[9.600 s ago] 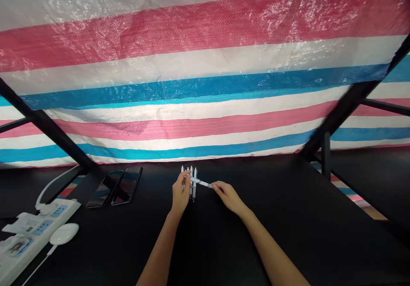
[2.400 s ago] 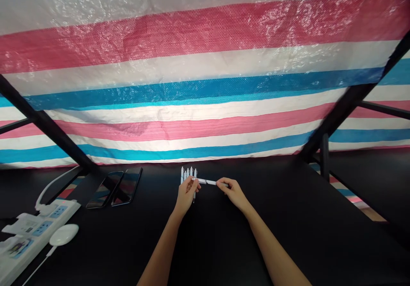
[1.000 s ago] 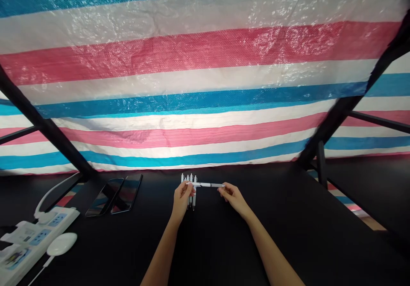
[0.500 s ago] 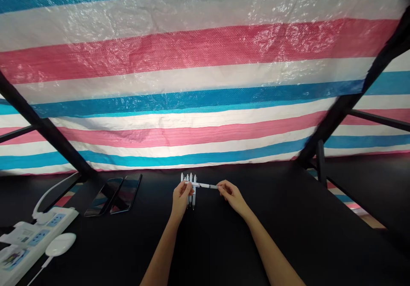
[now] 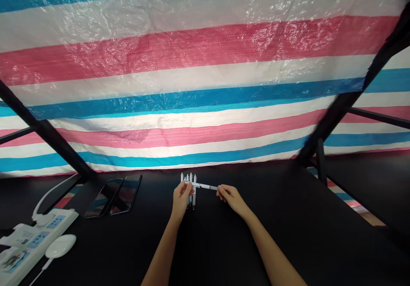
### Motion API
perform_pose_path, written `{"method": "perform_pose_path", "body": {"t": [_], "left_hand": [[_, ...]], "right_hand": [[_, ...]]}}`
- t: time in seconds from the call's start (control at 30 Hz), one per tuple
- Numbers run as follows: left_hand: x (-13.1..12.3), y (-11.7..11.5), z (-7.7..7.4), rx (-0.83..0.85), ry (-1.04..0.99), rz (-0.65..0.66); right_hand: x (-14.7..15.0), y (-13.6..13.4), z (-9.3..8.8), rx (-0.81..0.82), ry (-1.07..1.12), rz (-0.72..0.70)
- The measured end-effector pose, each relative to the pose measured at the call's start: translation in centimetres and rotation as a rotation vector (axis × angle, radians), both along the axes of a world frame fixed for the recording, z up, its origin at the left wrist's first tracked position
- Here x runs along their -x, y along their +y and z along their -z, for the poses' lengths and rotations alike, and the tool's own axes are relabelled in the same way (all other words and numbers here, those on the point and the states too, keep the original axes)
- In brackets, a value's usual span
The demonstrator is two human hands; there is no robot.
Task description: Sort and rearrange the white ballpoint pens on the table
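Observation:
A white pen [image 5: 205, 187] with a grey section near its right end is held crosswise between my two hands. My left hand [image 5: 183, 194] pinches its left part, fingers closed. At the other end, the fingertips of my right hand [image 5: 229, 195] are closed around the tip. Under and beside my left hand lie several more white pens [image 5: 194, 198], side by side and pointing away from me. My left fingers hide part of them.
Two dark phones [image 5: 126, 195] lie to the left on the black table [image 5: 211, 243]. A white power strip [image 5: 38, 239] with plugs and a round white charger [image 5: 60, 246] sit at the lower left. Black frame bars [image 5: 336, 106] and a striped sheet [image 5: 192, 136] stand behind.
My right hand has shifted very slightly, its fingers closing further round the pen's right end. My left hand and the row of pens stay where they were.

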State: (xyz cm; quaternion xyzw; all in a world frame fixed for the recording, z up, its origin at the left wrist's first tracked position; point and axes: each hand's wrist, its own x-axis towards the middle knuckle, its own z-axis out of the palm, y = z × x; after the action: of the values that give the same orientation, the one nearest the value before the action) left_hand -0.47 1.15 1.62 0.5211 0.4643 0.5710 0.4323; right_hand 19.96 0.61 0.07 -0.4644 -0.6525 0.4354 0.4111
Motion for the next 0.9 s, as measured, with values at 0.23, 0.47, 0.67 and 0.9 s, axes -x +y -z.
{"method": "perform_pose_path", "body": {"t": [0.23, 0.47, 0.67, 0.9], "left_hand": [[0.02, -0.13, -0.14, -0.005, 0.004, -0.015], [0.04, 0.00, 0.09, 0.000, -0.008, 0.001], [0.10, -0.03, 0.17, 0.011, -0.010, -0.017], [0.02, 0.05, 0.32, -0.014, -0.035, 0.055]], "right_hand": [[-0.10, 0.00, 0.02, -0.038, 0.023, 0.030], [0.06, -0.06, -0.22, -0.009, -0.003, 0.042], [0.09, -0.22, -0.26, -0.046, -0.032, 0.017], [0.44, -0.12, -0.65, 0.037, 0.005, 0.012]]}}
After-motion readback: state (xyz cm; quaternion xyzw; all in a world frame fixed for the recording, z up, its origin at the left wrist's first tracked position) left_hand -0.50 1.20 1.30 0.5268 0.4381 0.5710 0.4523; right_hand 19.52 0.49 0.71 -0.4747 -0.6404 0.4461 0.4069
